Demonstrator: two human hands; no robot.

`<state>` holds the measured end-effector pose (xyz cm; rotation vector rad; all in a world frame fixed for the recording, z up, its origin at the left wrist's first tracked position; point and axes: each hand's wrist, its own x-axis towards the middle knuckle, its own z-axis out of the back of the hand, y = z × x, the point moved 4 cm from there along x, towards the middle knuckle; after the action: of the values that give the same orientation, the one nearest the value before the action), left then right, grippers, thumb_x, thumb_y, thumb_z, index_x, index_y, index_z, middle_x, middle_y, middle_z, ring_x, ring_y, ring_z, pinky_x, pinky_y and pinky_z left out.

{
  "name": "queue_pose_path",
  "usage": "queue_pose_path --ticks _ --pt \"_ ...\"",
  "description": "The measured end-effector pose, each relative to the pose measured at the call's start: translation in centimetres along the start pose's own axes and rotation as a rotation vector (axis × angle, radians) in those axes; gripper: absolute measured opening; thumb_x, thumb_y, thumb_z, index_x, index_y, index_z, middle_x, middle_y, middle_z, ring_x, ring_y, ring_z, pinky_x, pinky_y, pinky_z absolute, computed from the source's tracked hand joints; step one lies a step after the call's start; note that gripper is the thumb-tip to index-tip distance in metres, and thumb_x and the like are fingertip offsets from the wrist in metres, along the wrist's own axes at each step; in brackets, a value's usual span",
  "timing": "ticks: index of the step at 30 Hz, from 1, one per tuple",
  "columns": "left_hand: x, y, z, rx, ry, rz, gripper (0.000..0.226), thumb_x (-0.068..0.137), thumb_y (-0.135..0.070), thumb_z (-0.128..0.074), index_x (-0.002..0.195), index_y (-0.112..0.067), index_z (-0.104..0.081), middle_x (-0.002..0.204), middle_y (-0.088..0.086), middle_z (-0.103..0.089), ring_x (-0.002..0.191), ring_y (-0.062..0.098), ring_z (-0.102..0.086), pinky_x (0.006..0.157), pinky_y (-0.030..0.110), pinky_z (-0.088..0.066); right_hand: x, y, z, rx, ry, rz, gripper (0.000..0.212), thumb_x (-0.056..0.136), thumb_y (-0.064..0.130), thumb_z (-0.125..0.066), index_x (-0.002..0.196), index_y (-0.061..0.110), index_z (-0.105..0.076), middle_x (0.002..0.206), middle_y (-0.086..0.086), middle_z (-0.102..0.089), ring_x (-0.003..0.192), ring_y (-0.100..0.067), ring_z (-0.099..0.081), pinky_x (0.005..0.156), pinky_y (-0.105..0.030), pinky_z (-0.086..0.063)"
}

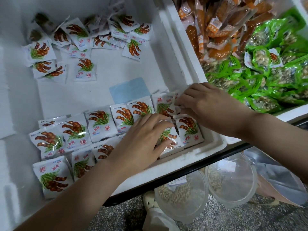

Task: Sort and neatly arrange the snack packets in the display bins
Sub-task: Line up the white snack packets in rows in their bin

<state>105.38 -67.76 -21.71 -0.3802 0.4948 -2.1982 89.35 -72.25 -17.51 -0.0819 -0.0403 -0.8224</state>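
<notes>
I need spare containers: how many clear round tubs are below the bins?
2. The left tub sits below the near edge of the white bin; the right tub is beside it. More may hide under the bins.

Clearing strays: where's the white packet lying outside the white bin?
Head view, upper right: the white packet lies among the green packets, right of the orange packets.
</notes>
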Motion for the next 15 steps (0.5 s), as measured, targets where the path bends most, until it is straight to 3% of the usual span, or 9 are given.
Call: queue_pose_path --ticks 3,7,11,15 --pt "-0.2 1.4 1.9 0.039 -0.042 0.020 0.037 0.095 -0.037 -0.039 0.118 -0.017 -0.059 0.118 0.001 -0.058 0.112 0.012 -0.044 0.100 0.025 -0.030 1.9 -0.4 1.3 0.148 -0.068 -0.096 0.035 0.092 0.027 -0.037 0.108 0.009 -0.063 0.099 -0.009 -0.066 0.092 -0.029 -0.060 0.078 -0.040 -0.050" --pt "-0.1 5.4 4.9 0.091 -0.124 0.119 0.037 0.093 -0.034 -0.040 0.116 -0.013 -0.060 0.118 0.008 -0.058 0.112 0.016 -0.044 0.095 0.028 -0.028 5.9 -0.3 1.3 0.319 -0.162 -0.182 0.026 0.095 0.016 -0.049 0.118 0.008 -0.058 0.113 -0.011 -0.061 0.104 -0.030 -0.056 0.086 -0.038 -0.045" --pt "-0.2 10.8 7.3 0.161 -0.143 0.304 0.050 0.092 -0.039 -0.039 0.130 -0.011 -0.055 0.136 0.012 -0.050 0.126 0.019 -0.034 0.104 0.031 -0.022 11.0 -0.2 -1.6 0.377 -0.025 -0.255 0.043 0.098 0.019 -0.047 0.140 0.013 -0.038 0.141 -0.008 -0.042 0.127 -0.025 -0.040 0.098 -0.028 -0.028" --pt "0.2 16.1 9.4 0.180 -0.159 0.529 0.051 0.094 -0.023 -0.058 0.142 -0.014 -0.043 0.154 0.009 -0.031 0.143 0.025 -0.022 0.116 0.036 -0.014 16.1 0.3 -4.4 0.382 0.071 -0.279 0.061 0.097 0.024 -0.049 0.148 0.009 -0.019 0.152 -0.009 -0.025 0.138 -0.026 -0.026 0.109 -0.029 -0.019"
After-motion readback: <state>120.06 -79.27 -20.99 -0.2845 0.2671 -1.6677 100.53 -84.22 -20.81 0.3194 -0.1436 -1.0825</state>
